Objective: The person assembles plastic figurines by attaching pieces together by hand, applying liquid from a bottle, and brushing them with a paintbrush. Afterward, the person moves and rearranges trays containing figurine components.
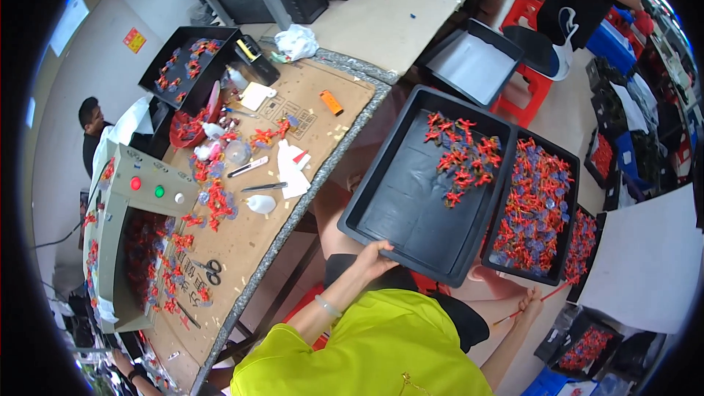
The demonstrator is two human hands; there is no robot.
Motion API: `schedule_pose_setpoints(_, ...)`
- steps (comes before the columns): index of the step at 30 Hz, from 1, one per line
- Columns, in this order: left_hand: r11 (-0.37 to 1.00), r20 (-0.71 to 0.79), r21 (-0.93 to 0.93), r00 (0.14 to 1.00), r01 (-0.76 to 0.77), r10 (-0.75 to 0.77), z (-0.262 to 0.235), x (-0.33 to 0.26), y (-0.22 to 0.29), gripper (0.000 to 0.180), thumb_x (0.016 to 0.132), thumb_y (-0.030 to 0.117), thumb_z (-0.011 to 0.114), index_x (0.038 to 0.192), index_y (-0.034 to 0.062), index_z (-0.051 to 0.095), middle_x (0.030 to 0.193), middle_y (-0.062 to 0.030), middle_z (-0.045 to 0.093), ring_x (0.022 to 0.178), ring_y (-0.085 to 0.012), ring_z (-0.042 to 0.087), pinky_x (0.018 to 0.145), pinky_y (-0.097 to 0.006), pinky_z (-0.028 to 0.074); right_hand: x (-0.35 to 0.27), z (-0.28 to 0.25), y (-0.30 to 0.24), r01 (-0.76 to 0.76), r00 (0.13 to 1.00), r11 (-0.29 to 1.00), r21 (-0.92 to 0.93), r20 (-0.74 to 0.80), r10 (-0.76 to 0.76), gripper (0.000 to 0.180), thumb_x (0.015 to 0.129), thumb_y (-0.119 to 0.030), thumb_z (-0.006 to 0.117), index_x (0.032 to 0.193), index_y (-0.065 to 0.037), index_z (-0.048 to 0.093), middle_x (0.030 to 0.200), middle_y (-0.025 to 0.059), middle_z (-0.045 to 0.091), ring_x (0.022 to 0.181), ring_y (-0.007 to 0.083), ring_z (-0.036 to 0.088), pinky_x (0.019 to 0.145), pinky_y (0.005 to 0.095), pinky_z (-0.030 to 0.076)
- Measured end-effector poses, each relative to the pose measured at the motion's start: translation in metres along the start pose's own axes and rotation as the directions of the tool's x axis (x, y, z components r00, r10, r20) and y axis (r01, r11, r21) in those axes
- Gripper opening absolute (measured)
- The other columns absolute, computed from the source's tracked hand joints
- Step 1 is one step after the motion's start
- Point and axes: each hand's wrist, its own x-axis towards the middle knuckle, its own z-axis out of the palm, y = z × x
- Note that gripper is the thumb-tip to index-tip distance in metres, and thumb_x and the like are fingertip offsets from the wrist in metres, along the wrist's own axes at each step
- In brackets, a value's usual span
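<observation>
My left hand (375,259) grips the near rim of a large black tray (396,191), thumb over the edge. The tray is held tilted above my lap. Toward its far right side lies a cluster of small red figures (469,165) with dark greenish parts; the rest of its floor is bare black. My right hand (528,306), lower right, has its fingers closed around a thin red stick (554,292), perhaps a brush, too small to tell. Just beyond that hand stands another black tray (522,274), packed with red figures and clear purplish pieces (534,205).
On my left is a cardboard-covered workbench (293,103) with scissors (213,271), a white bottle (261,204), an orange lighter (331,103), loose red figures and a beige machine (147,191). Red stools (532,99) and a paper-lined tray (473,66) stand ahead. Other people are nearby.
</observation>
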Motion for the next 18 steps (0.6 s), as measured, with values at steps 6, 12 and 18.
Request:
schedule_pose_setpoints(6,0.998,0.059,0.039,0.997,0.05,-0.052,0.015,-0.058,0.009,0.035,0.072,-0.005,0.048,0.107,-0.0088,0.044,0.107,-0.0159,0.052,0.103,-0.0304,0.053,0.098,-0.048,0.041,-0.103,0.079,-0.069,0.524,0.848,0.834,-0.173,0.191,-0.494,0.041,0.092,-0.032,0.052,0.12,-0.002,0.053,0.078,0.0013,0.053,0.042,0.0015,0.03,0.036,0.0182,0.02)
schedule_pose_setpoints(12,0.994,0.247,0.108,0.969,-0.022,-0.006,0.088,-0.063,0.007,0.03,0.074,0.0,0.05,0.104,-0.0055,0.05,0.103,-0.0129,0.057,0.102,-0.0278,0.056,0.096,-0.047,0.041,-0.177,0.173,-0.114,0.442,0.711,0.895,0.061,0.584,-0.391,0.05,0.084,-0.032,0.062,0.122,-0.001,0.049,0.107,0.006,0.06,0.078,0.0126,0.058,0.07,0.0254,0.048)
schedule_pose_setpoints(18,0.929,0.457,0.199,0.868,-0.312,0.193,0.199,-0.063,0.105,0.025,0.08,0.007,0.054,0.103,-0.0021,0.05,0.103,-0.0127,0.057,0.092,-0.0298,0.061,0.084,-0.053,0.051,-0.188,0.291,-0.216,0.371,0.5,0.91,0.185,0.786,-0.364,0.036,0.078,-0.021,0.063,0.105,0.003,0.058,0.099,0.008,0.061,0.088,0.0174,0.059,0.082,0.029,0.045)
